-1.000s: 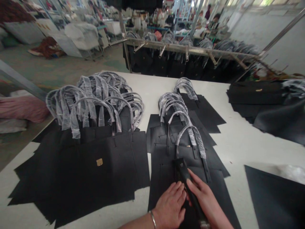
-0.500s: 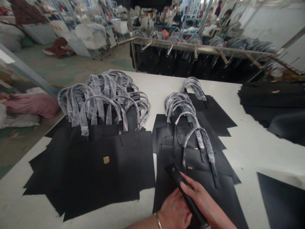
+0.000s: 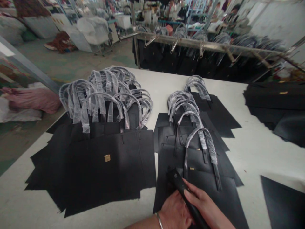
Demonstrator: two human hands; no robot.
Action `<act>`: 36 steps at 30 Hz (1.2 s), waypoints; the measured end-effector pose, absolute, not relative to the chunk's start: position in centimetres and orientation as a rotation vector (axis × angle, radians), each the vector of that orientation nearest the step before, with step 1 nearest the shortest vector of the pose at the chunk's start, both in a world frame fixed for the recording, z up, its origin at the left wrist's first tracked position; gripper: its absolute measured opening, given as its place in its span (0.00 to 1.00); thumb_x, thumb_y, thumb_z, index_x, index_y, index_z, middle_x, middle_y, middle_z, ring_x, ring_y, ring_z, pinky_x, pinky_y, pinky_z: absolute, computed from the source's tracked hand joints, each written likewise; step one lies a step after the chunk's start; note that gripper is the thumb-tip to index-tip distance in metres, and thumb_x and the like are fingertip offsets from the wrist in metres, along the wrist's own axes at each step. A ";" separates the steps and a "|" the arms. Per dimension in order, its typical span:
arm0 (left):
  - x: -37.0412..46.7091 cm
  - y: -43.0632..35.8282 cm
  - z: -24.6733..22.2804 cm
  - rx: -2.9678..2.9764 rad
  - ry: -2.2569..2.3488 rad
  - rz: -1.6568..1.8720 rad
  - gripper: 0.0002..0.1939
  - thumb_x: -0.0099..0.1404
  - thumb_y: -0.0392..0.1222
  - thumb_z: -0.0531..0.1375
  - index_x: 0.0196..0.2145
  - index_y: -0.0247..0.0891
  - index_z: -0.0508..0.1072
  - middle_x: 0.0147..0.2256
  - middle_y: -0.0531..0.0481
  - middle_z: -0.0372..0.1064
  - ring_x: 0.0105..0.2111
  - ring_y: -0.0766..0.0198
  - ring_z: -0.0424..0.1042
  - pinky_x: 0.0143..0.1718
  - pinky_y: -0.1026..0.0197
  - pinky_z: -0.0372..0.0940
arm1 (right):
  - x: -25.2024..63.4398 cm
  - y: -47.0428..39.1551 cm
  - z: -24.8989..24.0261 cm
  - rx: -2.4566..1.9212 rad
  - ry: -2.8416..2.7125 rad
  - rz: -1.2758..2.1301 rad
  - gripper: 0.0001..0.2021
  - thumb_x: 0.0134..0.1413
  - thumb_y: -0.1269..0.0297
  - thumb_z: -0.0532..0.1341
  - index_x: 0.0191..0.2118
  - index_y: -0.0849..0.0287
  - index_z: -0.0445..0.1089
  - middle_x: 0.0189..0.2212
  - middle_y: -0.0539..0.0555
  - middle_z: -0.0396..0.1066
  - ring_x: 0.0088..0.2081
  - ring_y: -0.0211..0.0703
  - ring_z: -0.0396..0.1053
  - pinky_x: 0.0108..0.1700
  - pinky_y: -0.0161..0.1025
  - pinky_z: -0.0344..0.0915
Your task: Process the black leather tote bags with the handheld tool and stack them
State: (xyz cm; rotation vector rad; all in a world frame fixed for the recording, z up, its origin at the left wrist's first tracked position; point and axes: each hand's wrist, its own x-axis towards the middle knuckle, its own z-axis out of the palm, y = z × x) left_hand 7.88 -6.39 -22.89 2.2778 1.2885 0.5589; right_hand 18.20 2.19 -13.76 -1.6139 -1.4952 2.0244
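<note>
A long black strap-like piece (image 3: 182, 186) runs between my two hands over the right stack of black bag panels (image 3: 166, 165). My right hand (image 3: 202, 203) is wrapped round it from the right. Lower and to the left, my left hand (image 3: 175, 210) presses against the same piece with curled fingers, partly under it; a bangle is on the wrist. Plastic-wrapped handles (image 3: 206, 140) rise from the panels just beyond. To the left lies another pile of black panels (image 3: 100, 178) with a gold clasp (image 3: 107, 158) and many wrapped handles (image 3: 102, 101).
The white table (image 3: 164, 82) bears more black panels (image 3: 274, 108) at the far right and a single black sheet (image 3: 283, 200) at the lower right. Beyond its far edge stands a metal rack (image 3: 190, 41) hung with black bags. Pink sacks (image 3: 35, 100) lie on the floor at left.
The view has shifted slightly, so the table and its piles sit a little further right. Both hands keep their hold on the black piece, whose upper end appears slightly lower.
</note>
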 end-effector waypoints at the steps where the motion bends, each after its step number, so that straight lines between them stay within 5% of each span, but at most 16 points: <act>1: 7.9 -6.5 -23.0 2.273 1.291 0.567 0.18 0.66 0.44 0.55 0.52 0.37 0.66 0.51 0.45 0.69 0.56 0.52 0.62 0.60 0.51 0.52 | 18.1 2.2 -13.9 -1.600 -1.468 2.027 0.34 0.44 0.45 0.65 0.55 0.61 0.71 0.51 0.59 0.74 0.56 0.60 0.66 0.58 0.52 0.60; 11: 7.0 -6.7 -21.7 2.317 1.388 0.512 0.27 0.71 0.49 0.48 0.62 0.32 0.55 0.62 0.42 0.56 0.64 0.55 0.48 0.66 0.52 0.41 | 16.4 3.3 -11.5 -1.583 -1.297 1.745 0.35 0.44 0.48 0.66 0.58 0.59 0.67 0.43 0.57 0.77 0.41 0.52 0.74 0.42 0.43 0.70; 16: 6.8 -6.9 -21.5 2.390 1.404 0.446 0.26 0.72 0.49 0.46 0.62 0.32 0.57 0.65 0.43 0.49 0.66 0.57 0.43 0.66 0.55 0.39 | 24.6 1.9 -9.5 -1.793 -0.992 1.743 0.46 0.42 0.45 0.68 0.65 0.60 0.54 0.22 0.50 0.75 0.20 0.43 0.69 0.22 0.37 0.67; 21: 9.3 -5.9 -22.4 2.321 1.487 0.514 0.24 0.71 0.49 0.48 0.59 0.34 0.62 0.62 0.43 0.56 0.62 0.56 0.53 0.66 0.51 0.36 | 31.3 0.6 -9.2 -1.920 -0.820 1.573 0.41 0.45 0.47 0.68 0.62 0.59 0.57 0.24 0.49 0.74 0.21 0.41 0.70 0.21 0.35 0.68; 27: 11.8 -3.5 -21.8 2.418 1.221 0.515 0.27 0.69 0.50 0.51 0.63 0.40 0.55 0.67 0.45 0.41 0.66 0.52 0.39 0.65 0.47 0.36 | 32.3 0.4 -10.7 -1.908 -0.752 1.642 0.35 0.47 0.52 0.68 0.59 0.60 0.60 0.26 0.50 0.74 0.19 0.38 0.69 0.19 0.34 0.67; 36: 11.8 -3.3 -22.1 2.419 1.207 0.453 0.28 0.68 0.48 0.53 0.63 0.42 0.55 0.68 0.45 0.37 0.67 0.50 0.37 0.65 0.46 0.35 | 32.6 4.9 -12.3 -1.751 -0.717 1.689 0.33 0.48 0.55 0.68 0.57 0.60 0.60 0.24 0.48 0.73 0.19 0.39 0.69 0.19 0.34 0.67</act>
